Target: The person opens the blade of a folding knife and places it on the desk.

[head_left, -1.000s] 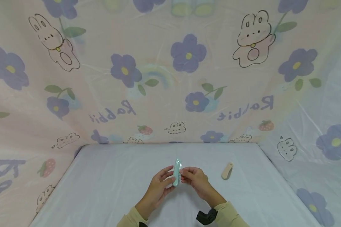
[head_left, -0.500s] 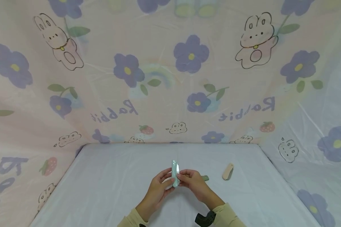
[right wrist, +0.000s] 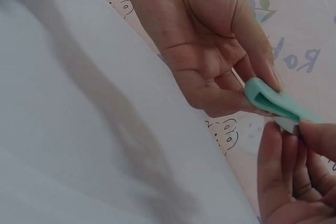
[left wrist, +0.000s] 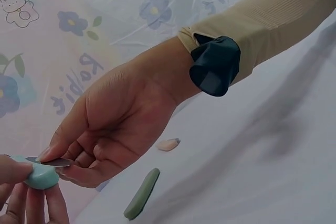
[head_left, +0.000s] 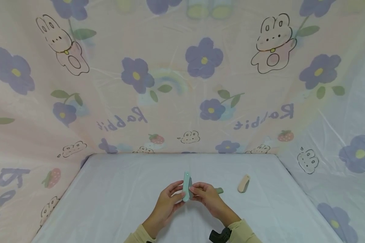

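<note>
Above the table, my left hand [head_left: 167, 199] grips the mint-green handle of a folding knife [head_left: 186, 189], held nearly upright in the head view. Thumb on one side and fingers on the other, my right hand [head_left: 211, 198] pinches the knife's blade [left wrist: 59, 162], which sticks out partway along the handle. The handle's hollow slot shows in the right wrist view, with the blade [right wrist: 286, 124] beside it near my right fingertips. Part of the blade is hidden behind those fingers.
A darker green, slim folded object [left wrist: 142, 195] lies on the white tabletop [head_left: 124, 189], partly behind my right hand in the head view. Farther right lies a beige one [head_left: 244, 184] of similar shape. Patterned cloth [head_left: 170, 111] walls the table's back and sides.
Both hands have shifted slightly left with the mint-green knife, uncovering the end of the green object. The knife has turned a little, and its blade looks dark grey where it shone bright before.
</note>
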The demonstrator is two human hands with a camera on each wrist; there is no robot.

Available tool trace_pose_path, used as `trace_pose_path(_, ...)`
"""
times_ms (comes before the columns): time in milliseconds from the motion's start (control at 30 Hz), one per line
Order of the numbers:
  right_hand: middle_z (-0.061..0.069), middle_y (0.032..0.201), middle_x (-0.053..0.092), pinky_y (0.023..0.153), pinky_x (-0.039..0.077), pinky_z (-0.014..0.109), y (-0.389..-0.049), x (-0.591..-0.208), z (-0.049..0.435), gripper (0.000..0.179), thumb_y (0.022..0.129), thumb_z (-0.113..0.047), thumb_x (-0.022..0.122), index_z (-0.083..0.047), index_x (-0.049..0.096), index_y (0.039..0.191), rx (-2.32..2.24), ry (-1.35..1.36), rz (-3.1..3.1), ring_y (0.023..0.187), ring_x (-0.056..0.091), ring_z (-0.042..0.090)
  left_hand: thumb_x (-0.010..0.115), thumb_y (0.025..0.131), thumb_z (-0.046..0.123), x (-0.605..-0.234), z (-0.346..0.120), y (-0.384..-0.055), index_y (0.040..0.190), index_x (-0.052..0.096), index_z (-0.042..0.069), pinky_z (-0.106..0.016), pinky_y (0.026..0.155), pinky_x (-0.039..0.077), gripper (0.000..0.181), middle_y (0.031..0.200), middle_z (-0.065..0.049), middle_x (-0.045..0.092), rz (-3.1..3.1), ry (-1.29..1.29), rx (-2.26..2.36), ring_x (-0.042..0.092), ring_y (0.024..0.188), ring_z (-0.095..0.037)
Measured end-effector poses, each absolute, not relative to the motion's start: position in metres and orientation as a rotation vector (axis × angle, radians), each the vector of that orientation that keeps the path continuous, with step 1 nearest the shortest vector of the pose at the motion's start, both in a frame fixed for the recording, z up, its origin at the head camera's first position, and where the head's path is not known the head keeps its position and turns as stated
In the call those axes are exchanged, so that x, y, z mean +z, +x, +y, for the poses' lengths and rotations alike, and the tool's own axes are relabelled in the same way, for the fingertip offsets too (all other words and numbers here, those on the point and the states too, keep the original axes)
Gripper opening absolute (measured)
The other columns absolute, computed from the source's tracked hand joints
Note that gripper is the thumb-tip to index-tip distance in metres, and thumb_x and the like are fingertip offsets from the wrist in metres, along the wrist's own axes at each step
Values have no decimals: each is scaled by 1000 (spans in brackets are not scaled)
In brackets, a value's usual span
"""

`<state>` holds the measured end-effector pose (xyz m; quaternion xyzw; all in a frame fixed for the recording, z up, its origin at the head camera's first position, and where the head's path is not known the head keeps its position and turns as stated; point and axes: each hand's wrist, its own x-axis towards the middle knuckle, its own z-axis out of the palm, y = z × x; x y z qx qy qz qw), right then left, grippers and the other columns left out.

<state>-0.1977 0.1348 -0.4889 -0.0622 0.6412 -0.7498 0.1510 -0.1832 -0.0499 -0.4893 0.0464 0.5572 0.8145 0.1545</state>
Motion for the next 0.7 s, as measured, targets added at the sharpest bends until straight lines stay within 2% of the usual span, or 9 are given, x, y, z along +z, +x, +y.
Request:
trace_pose_path(200,8,95,62,80,51,32,-196,-492,136,31,92,-20,60,7,54,107,-2122,-188,1861,88,59,18,65,87,10,-490,-55,-181,132,47,4,-35,81,51,49,126,-15,48,1715,161,2280,58,97,-20)
trace_pose_path(467,16,97,60,82,51,36,-194,-494,142,30,93,-19,58,7,52,106,-2085,-226,1855,93,60,28,65,87,12,-495,-66,-182,130,52,8,-36,80,52,45,124,-15,50,1864,293,2167,59,96,-22)
trace_pose_path(700,17,95,62,78,52,35,-192,-495,149,32,92,-15,59,6,52,116,-2048,-235,1932,90,61,33,66,87,13,-494,-76,-182,128,53,6,-34,79,52,44,119,-13,54,1886,331,2091,58,92,-20)
